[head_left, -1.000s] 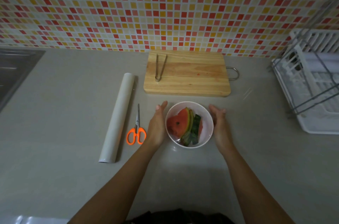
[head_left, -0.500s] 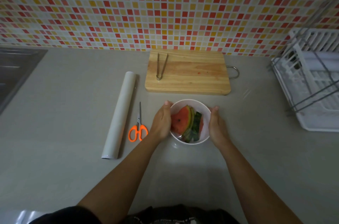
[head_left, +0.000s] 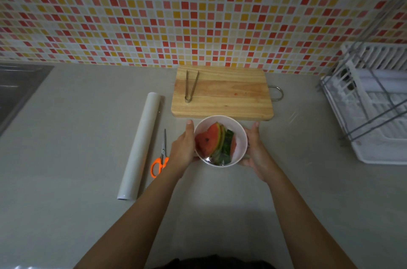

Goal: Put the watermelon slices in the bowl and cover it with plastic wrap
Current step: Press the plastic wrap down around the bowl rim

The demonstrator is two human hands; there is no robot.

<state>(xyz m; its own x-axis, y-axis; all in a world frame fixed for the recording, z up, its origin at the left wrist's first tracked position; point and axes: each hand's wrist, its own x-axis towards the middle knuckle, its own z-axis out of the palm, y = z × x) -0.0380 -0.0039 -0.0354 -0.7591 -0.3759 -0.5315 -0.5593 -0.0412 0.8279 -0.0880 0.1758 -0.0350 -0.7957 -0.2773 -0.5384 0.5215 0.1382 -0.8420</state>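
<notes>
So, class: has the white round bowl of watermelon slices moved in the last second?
Yes. The white round bowl has shifted toward the rectangular wooden cutting board; its far rim now overlaps the board's near edge.

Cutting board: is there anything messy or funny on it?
Only a little. A small red spot sits near the middle of the cutting board, probably watermelon juice, and a tiny dark speck lies toward its front edge. The tongs lie flat on its left part. Nothing looks broken or spilled.

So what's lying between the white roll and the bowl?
In the head view, the orange scissors lie there, then the left hand gripping the bowl.
</notes>
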